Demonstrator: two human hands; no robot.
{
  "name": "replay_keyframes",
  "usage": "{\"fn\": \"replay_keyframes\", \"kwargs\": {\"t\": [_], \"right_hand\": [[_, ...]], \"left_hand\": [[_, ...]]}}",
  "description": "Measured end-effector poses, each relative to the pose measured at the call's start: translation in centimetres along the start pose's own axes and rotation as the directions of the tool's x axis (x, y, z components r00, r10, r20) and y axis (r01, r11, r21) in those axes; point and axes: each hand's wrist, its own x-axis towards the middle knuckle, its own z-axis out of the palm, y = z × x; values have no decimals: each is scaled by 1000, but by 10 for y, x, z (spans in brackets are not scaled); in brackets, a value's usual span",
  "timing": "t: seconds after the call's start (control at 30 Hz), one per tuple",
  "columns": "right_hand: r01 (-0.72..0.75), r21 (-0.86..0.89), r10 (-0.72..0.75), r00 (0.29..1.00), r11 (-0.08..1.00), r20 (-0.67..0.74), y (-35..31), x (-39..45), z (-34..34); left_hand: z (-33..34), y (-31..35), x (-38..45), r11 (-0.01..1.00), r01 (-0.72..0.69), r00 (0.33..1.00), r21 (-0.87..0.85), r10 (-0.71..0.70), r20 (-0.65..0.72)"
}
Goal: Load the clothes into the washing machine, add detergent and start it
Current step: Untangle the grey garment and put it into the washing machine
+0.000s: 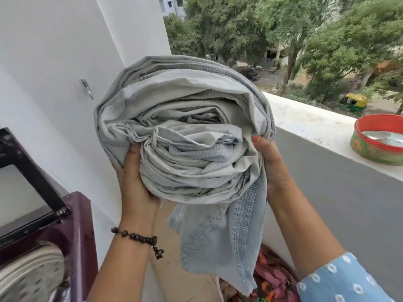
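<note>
Now both hands, left (133,184) and right (272,164), grip a crumpled pale grey-blue cloth bundle (185,136).

Red-and-green round tin (375,147) on white parapet ledge (309,123), metal wall hook (86,88), trees (229,29), yellow-green auto-rickshaw (354,101) below

Counted: one grey cloth bundle (185,136), held by two hands, left hand (135,186) and right hand (272,162). One washing machine (43,236), one beaded bracelet (139,238), one round tin (379,140), one patterned clothes pile (272,280), one wall hook (87,88).
</note>
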Motion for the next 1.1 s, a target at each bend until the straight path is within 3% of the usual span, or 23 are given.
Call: {"fn": "replay_keyframes", "kwargs": {"t": [0.1, 0.2, 0.23, 0.3, 0.37, 0.43, 0.5, 0.57, 0.63, 0.73, 0.9, 1.1], "right_hand": [[45, -30, -45, 999, 999, -4, 0, 10, 3], [77, -141, -79, 997, 987, -10, 2, 19, 7], [85, -187, -82, 996, 979, 24, 2, 21, 11], [115, -285, -73, 985, 952, 154, 4, 24, 20], [120, -372, -10, 958, 921, 286, 9, 26, 33], [90, -472, 108, 920, 877, 376, 18, 28, 51], [81, -577, 225, 870, 813, 438, 32, 29, 72], [93, -650, 310, 823, 754, 476, 44, 30, 93], [104, -688, 337, 813, 719, 475, 53, 33, 109], [117, -728, 351, 818, 676, 456, 63, 36, 128], [110, -750, 462, 726, 653, 509, 82, 43, 154], [-146, -644, 528, 718, 751, 453, 119, 34, 138]], "left_hand": [[-29, 6, -30, 994, 67, 996, 82, -62, -63], [-50, 25, -50, 950, 81, 983, 301, -126, 132], [-62, 31, -57, 928, 82, 980, 363, -141, 138], [-87, 54, -59, 859, 85, 996, 504, -74, -42], [-99, 83, -58, 834, 49, 998, 550, -19, -60], [-98, 105, -58, 684, 12, 996, 729, -72, 51], [-89, 110, -52, 469, -57, 973, 881, -170, 154], [-84, 104, -43, 387, -129, 938, 913, -251, 239], [-91, 96, -40, 417, -171, 938, 893, -208, 277], [-110, 95, -42, 521, -181, 973, 834, -31, 230], [-133, 116, -41, 659, -196, 978, 726, 187, 94], [-179, 160, -33, 833, -195, 922, 518, 336, -192]]}}
